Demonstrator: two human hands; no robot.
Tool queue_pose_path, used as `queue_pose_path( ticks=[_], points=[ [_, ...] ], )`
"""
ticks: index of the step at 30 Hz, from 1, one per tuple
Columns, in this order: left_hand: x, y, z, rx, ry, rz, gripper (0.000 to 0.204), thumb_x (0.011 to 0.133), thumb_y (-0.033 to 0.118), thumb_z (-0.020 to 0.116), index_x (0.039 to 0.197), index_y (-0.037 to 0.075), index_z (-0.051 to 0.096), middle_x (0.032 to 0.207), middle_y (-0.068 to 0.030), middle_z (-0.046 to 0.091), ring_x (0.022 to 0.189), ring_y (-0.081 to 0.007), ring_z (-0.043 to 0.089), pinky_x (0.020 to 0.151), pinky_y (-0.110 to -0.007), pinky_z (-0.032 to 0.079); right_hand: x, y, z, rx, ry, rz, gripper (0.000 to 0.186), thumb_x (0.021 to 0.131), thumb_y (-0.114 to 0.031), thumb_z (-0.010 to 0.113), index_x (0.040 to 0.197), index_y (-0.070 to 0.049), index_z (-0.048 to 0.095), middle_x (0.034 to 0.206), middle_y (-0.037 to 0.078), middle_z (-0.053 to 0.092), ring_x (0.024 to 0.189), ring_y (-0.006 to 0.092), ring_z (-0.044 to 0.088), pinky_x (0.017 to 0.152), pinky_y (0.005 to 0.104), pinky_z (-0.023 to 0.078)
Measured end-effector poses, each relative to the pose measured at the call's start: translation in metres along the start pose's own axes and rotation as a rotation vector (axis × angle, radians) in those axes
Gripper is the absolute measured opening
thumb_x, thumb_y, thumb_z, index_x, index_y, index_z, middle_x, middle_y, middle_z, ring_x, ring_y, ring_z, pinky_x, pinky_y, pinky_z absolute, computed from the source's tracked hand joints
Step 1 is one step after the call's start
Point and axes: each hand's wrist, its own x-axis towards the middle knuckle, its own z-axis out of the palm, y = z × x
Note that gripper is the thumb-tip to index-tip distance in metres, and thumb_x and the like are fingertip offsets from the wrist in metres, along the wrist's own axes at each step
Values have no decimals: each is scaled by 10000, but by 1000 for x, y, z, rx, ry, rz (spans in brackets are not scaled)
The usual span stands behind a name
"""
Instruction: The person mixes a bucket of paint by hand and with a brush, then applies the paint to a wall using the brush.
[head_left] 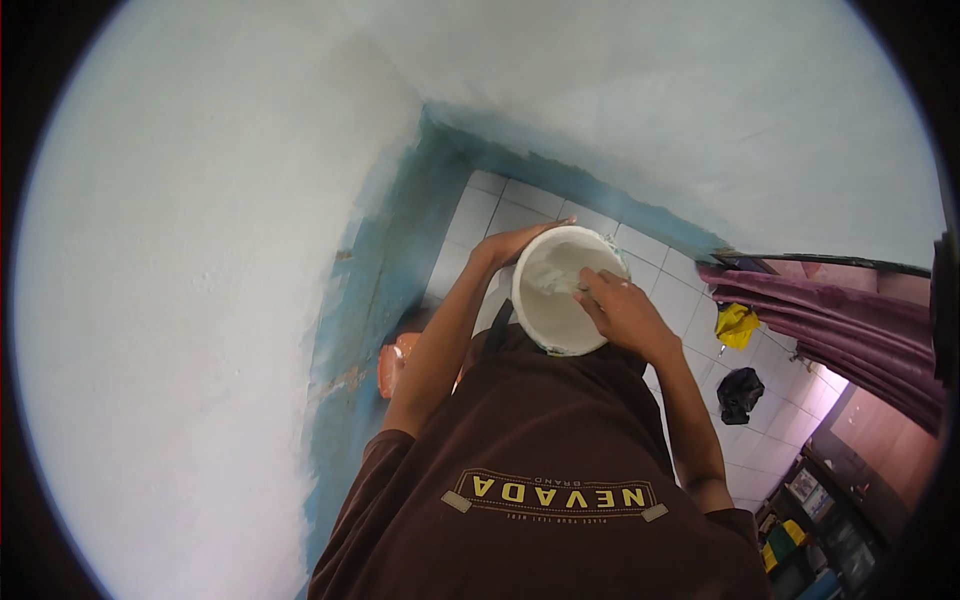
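Observation:
A round white bucket (540, 315) is tilted in front of my body, its mouth facing up at me. Whitish wet paint or paste coats the inside, and some is smeared on the far right rim. My left hand (522, 241) holds the bucket from its far left side, with the fingers along the outside of the rim. Over the right part of the mouth, my right hand (625, 310) reaches in with bent fingers. They close around something pale and small that is mostly hidden by the hand.
White walls (200, 250) with a blue lower band (380, 270) meet in a corner ahead. White floor tiles (515, 215) lie below. An orange object (393, 362) is by my left arm. Purple curtain (830, 300), yellow item (737, 326), black bag (740, 395) and cabinet (830, 510) are right.

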Motion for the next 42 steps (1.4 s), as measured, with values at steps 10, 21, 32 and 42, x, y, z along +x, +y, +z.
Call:
queue_pose_path(
  ticks=[10, 21, 32, 42],
  points=[
    [-31, 19, -29, 97, -70, 30, 578, 1010, 487, 434, 1354, 53, 603, 1363, -90, 599, 1190, -190, 553, 1066, -329, 379, 31, -42, 40, -95, 50, 216, 335, 935, -209, 607, 1133, 49, 526, 960, 262, 648, 828, 441, 663, 724, 517, 541],
    [-34, 18, -49, 132, -112, 102, 575, 1007, 480, 427, 1452, 126, 516, 1435, -80, 536, 1297, -203, 486, 1123, -337, 343, 42, -86, 63, -23, 124, 432, 336, 961, -272, 589, 1092, 37, 570, 916, 283, 678, 864, 456, 658, 781, 528, 515],
    [-33, 14, -65, 48, -161, 40, 541, 1029, 445, 429, 1460, 125, 500, 1469, -63, 517, 1341, -199, 477, 1164, -331, 317, 51, -84, 62, 221, 236, 280, 277, 931, -176, 640, 1034, 74, 581, 882, 309, 665, 849, 482, 654, 768, 529, 503],
    [-36, 8, -75, 20, -183, 101, 561, 1022, 458, 447, 1449, 100, 507, 1458, -59, 528, 1336, -191, 482, 1150, -321, 336, 52, -73, 39, 51, 69, 216, 276, 923, -138, 627, 1128, 13, 519, 937, 238, 673, 853, 445, 660, 778, 502, 511]
  ],
)
